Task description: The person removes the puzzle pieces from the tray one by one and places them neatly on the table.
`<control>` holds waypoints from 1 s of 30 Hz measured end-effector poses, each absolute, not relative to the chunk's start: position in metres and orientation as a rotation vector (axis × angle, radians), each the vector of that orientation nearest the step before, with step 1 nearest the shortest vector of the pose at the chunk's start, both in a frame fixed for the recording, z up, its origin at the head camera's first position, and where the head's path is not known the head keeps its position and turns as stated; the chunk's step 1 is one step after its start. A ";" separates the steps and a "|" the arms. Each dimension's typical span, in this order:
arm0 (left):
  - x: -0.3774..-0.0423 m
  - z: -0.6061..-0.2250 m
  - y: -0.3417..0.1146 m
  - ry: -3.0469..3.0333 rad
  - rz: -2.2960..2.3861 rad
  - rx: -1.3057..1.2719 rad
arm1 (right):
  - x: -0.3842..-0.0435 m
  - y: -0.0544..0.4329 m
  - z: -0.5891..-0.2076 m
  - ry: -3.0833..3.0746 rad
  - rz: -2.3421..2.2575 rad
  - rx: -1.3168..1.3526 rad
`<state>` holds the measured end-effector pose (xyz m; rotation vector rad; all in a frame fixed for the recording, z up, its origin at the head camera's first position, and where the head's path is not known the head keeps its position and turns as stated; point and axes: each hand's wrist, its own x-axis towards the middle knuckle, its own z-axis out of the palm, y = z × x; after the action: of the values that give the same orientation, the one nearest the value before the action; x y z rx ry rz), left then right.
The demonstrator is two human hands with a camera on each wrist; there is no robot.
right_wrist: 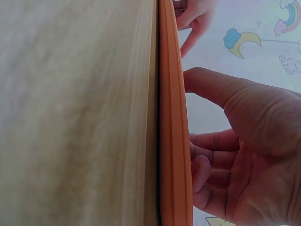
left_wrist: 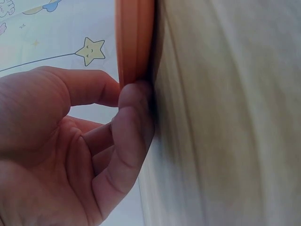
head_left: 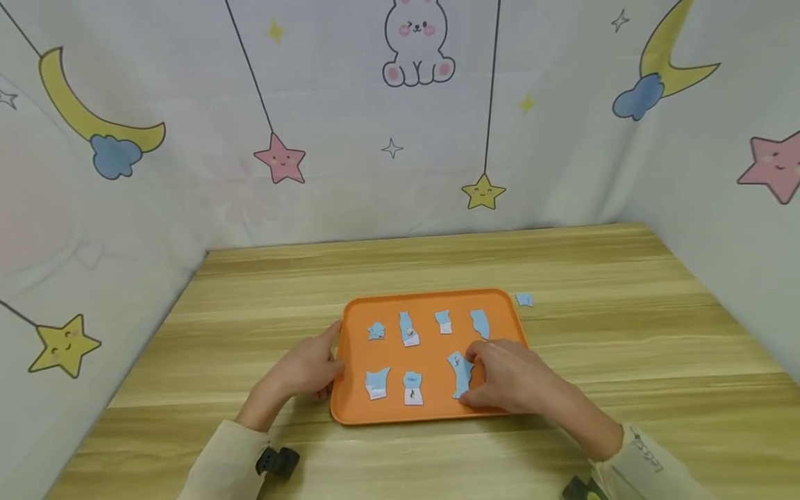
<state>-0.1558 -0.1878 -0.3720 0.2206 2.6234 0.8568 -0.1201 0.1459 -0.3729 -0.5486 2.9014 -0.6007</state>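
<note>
An orange tray (head_left: 431, 361) lies on the table with several flat, irregular blue-and-white puzzle pieces on it in two rows. At the tray's left edge, my left hand (head_left: 312, 364) pinches the rim (left_wrist: 134, 42), thumb on the upper side and curled fingers against the outside. Over the tray's front right part, my right hand (head_left: 512, 375) holds a light blue puzzle piece (head_left: 461, 375) with a small dark mark, index finger at its upper end and thumb at its lower end. In the right wrist view the tray wall (right_wrist: 174, 117) hides that piece and the fingertips of my right hand (right_wrist: 254, 146).
One small blue piece (head_left: 524, 299) lies on the wooden table (head_left: 262, 292), just outside the tray's back right corner. Another blue piece (head_left: 480, 323) is behind my right hand. A printed white cloth (head_left: 350, 194) hangs around the table's back and sides.
</note>
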 end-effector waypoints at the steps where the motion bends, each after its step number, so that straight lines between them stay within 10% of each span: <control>1: -0.156 -0.372 -0.188 2.626 0.856 0.222 | -0.120 0.146 -0.373 2.896 -0.607 -0.555; 30: -0.152 -0.370 -0.188 2.634 0.854 0.235 | -0.132 0.164 -0.367 2.885 -0.671 -0.584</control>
<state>-0.1521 -0.1878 -0.3696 0.2352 2.6344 0.8536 -0.1317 0.1638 -0.3673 -0.5844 2.8849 -0.6710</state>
